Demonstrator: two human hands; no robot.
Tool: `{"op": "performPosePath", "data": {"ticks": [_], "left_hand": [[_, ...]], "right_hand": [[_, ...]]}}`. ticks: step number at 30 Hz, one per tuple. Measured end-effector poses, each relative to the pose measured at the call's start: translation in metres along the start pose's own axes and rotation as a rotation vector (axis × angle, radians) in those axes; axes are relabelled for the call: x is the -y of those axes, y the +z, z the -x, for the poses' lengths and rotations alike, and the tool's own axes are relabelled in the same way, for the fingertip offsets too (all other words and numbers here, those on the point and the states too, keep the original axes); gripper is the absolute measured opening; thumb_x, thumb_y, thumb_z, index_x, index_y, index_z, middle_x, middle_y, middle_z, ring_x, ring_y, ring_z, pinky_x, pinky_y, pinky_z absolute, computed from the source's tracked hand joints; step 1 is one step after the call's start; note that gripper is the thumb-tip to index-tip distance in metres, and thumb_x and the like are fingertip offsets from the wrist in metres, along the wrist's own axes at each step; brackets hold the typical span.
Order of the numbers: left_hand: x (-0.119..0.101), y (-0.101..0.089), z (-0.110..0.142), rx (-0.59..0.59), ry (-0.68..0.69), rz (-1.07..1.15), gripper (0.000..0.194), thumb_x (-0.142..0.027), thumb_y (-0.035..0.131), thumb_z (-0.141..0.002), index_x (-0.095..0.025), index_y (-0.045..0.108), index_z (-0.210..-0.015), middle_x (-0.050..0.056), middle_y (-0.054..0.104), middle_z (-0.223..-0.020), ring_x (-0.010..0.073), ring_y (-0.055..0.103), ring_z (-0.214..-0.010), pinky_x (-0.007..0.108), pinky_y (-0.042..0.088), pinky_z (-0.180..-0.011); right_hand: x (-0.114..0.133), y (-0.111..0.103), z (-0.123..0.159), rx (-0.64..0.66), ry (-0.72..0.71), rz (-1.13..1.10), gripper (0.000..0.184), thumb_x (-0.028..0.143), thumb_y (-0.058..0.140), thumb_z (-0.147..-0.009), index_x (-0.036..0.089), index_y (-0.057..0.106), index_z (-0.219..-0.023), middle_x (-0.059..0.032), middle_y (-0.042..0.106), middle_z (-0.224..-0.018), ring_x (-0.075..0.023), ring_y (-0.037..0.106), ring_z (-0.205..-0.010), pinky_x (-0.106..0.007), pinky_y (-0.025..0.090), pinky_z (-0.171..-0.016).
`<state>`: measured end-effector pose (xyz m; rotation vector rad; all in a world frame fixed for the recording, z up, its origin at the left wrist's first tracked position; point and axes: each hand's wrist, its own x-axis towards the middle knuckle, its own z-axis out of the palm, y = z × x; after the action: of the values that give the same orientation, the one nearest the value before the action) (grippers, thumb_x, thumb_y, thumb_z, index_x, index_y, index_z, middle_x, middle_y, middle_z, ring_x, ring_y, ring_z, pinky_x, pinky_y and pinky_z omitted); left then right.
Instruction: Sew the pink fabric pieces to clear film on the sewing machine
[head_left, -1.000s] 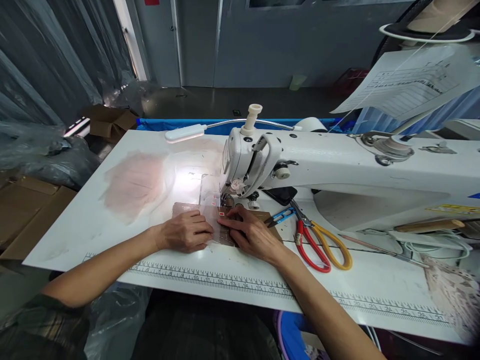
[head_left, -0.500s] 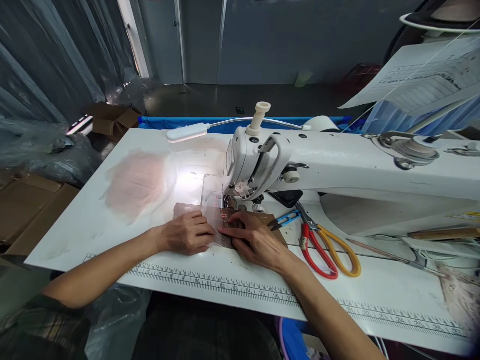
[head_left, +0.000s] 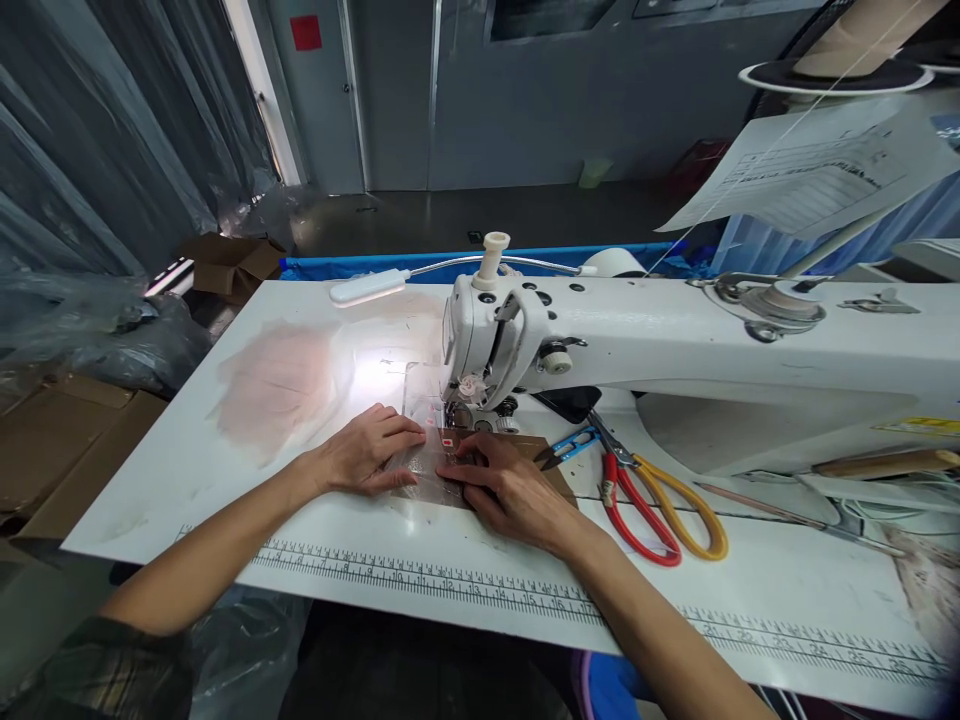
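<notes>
A strip of thin, sheer fabric (head_left: 431,487) with small red-and-white marks lies in front of the sewing machine's presser foot (head_left: 456,415). My left hand (head_left: 367,450) rests on the fabric's left side, fingers stretched out and thumb apart. My right hand (head_left: 510,490) has its index finger and thumb close together on the fabric's right part; the fingertips hide what lies beneath. A brown flat piece (head_left: 551,465) shows under and beside the right hand. A clear plate (head_left: 420,390) stands left of the foot.
Blue thread snips (head_left: 570,445) and scissors with red and yellow handles (head_left: 664,510) lie right of my right hand. The white sewing machine (head_left: 615,335) spans the table's right. A printed ruler (head_left: 450,585) follows the front edge. Cardboard boxes (head_left: 82,440) stand left.
My left hand has opened from curled fingers to stretched ones and shifted slightly on the fabric. My right hand stays nearly in place. The camera view has tilted up a little.
</notes>
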<state>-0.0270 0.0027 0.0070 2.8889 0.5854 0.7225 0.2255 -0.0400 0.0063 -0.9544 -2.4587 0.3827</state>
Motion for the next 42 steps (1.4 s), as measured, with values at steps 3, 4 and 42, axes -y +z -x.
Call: {"op": "performPosePath", "data": {"ticks": [3,4,42], "left_hand": [[0.002,0.002,0.001,-0.021,0.008,0.078,0.057,-0.053,0.029,-0.098,-0.007,0.057,-0.116,0.018,0.063,-0.107,0.023,0.057,-0.09,0.039,0.051,-0.078],[0.002,0.002,0.002,-0.027,0.012,0.09,0.056,-0.053,0.03,-0.098,-0.007,0.057,-0.117,0.018,0.063,-0.107,0.0231,0.056,-0.091,0.039,0.052,-0.078],[-0.001,0.001,-0.036,0.305,-0.028,-0.395,0.041,-0.043,0.041,-0.094,-0.012,0.062,-0.11,0.014,0.059,-0.12,0.0247,0.052,-0.087,0.04,0.036,-0.074]], "right_hand": [[0.0,0.0,0.0,0.0,-0.004,-0.006,0.036,0.012,0.049,-0.084,0.027,0.073,-0.107,-0.0096,0.059,-0.102,-0.0214,0.058,-0.093,-0.041,0.054,-0.081],[0.0,0.001,0.0,0.002,-0.003,-0.009,0.037,0.012,0.049,-0.084,0.027,0.073,-0.107,-0.0098,0.059,-0.102,-0.0217,0.058,-0.094,-0.041,0.054,-0.08],[-0.009,0.01,0.004,-0.053,0.065,0.02,0.035,0.012,0.05,-0.085,0.024,0.07,-0.112,-0.0115,0.057,-0.105,-0.0212,0.059,-0.094,-0.039,0.055,-0.082]]}}
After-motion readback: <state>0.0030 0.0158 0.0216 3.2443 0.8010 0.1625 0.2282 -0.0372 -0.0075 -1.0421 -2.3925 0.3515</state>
